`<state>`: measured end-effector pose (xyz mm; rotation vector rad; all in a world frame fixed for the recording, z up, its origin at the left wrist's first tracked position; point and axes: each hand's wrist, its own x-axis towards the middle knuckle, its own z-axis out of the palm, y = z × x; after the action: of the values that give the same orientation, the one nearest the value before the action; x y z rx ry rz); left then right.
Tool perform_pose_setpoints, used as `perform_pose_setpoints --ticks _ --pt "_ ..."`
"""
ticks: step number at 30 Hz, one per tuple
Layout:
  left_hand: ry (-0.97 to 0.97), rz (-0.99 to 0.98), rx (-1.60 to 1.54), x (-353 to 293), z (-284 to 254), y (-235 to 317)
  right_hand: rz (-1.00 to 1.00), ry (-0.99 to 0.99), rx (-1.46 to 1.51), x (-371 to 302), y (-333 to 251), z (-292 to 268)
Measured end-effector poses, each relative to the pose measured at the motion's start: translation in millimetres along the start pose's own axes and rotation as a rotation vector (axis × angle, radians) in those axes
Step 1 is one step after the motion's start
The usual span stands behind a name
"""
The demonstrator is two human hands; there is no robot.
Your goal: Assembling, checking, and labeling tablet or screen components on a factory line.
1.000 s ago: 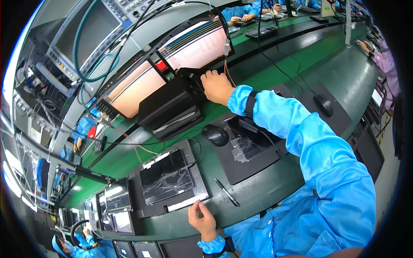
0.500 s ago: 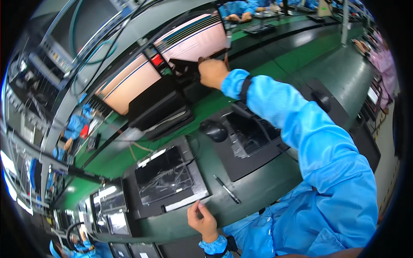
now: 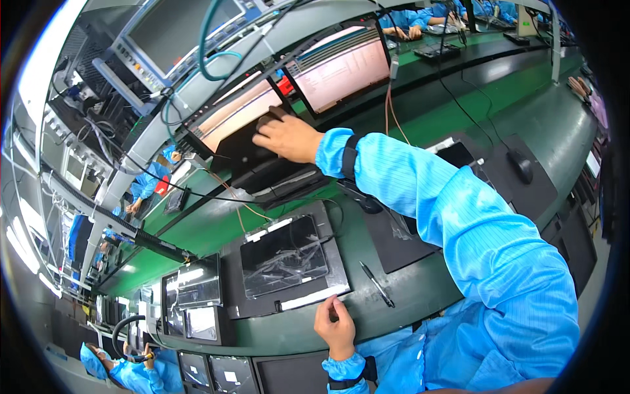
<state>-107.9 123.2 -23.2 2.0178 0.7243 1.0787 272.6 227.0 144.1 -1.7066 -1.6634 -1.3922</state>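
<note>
My right hand (image 3: 287,136) reaches far forward over a black, box-like stack (image 3: 279,172) in front of the monitors, its fingers stretched out. The fingertips look dark, and I cannot tell whether they touch the stack. My left hand (image 3: 336,330) hovers by the near table edge, thumb and fingers curled together in a loop with nothing seen in them. Just beyond it lies a tablet-like black panel (image 3: 283,256) under crumpled clear film, on a dark mat (image 3: 338,266). A black pen (image 3: 377,285) rests right of my left hand.
Two lit monitors (image 3: 340,75) stand at the back. A black mouse (image 3: 520,166) sits on a mat at the right; another is partly behind my right sleeve. Cables (image 3: 216,196) cross the bench. Framed panels (image 3: 197,282) lie at left. People in blue work at far benches and lower left.
My right hand has moved left, from a closed shape beside the black stack to outstretched fingers over it. My left thumb and fingers have drawn together. The whole view has shifted.
</note>
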Motion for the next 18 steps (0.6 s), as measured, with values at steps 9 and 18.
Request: perform_pose_setpoints --ticks 9,18 --pt "0.044 -0.013 0.119 2 -4 -11 -0.059 -0.632 0.471 -155 -28 -230" --pt "-0.651 0.451 0.11 -10 85 151 0.561 -0.783 0.247 -356 96 -322"
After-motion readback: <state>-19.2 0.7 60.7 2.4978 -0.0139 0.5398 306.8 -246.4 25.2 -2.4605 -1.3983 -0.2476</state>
